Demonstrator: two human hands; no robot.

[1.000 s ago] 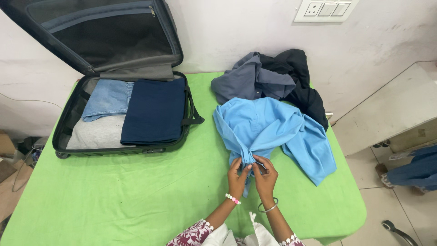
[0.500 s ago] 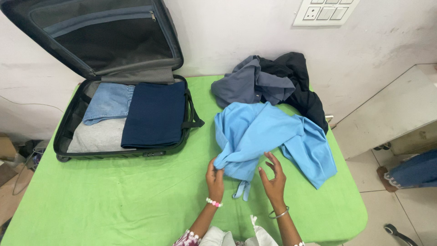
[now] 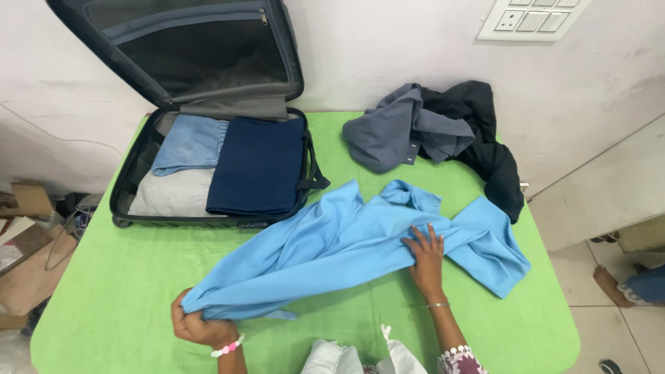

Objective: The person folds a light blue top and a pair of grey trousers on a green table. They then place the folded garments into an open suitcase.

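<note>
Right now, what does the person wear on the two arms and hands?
The left hand is bare, with a bracelet of pink and white beads on the wrist. The right hand is bare too, with a thin silver bangle. The right sleeve is dark red with a white pattern and a white beaded edge.

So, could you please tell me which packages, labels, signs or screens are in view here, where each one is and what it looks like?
Cardboard boxes: on the floor left of the table, brown, flattish, partly cut off by the frame edge.
Label: small pale rectangle on the grey garment at the back of the table; too small to make out.
Switch panel: on the wall at upper right, white rectangle with a socket and switches; not a sign.
No screens in view.
</note>
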